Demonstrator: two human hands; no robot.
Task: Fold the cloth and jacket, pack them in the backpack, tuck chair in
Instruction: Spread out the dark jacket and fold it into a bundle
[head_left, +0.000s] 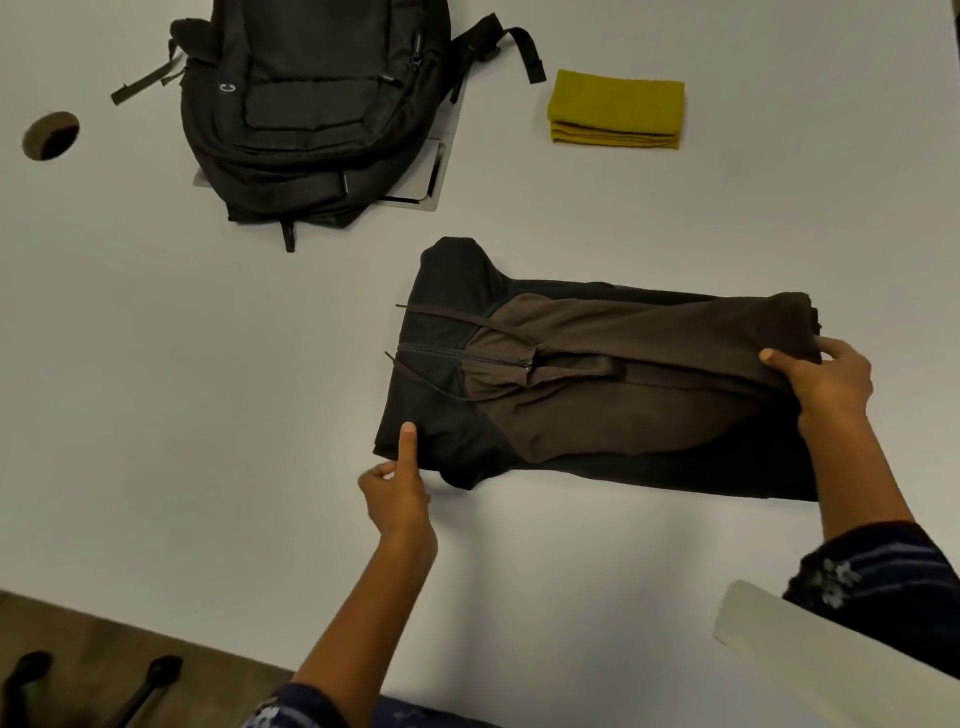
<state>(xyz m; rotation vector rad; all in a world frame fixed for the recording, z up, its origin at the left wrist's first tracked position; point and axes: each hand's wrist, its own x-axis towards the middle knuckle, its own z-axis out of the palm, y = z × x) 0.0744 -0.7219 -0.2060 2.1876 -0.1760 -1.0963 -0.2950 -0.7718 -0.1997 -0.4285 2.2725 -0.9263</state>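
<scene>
A brown and black jacket (597, 384) lies partly folded on the white table (182, 389), its hood end to the left. My left hand (397, 491) pinches the jacket's near left edge, thumb on top of the cloth. My right hand (826, 387) grips the bunched brown fabric at the jacket's right end, lifted slightly off the table. A yellow cloth (615, 106) sits folded at the back right. The black backpack (311, 109) lies flat at the back left, zipped as far as I can see.
A grey flat panel (421, 182) pokes out from under the backpack. A round cable hole (51, 135) is in the table at far left. A pale chair back (810, 660) stands at the lower right. Dark chair legs (150, 680) show on the floor at lower left.
</scene>
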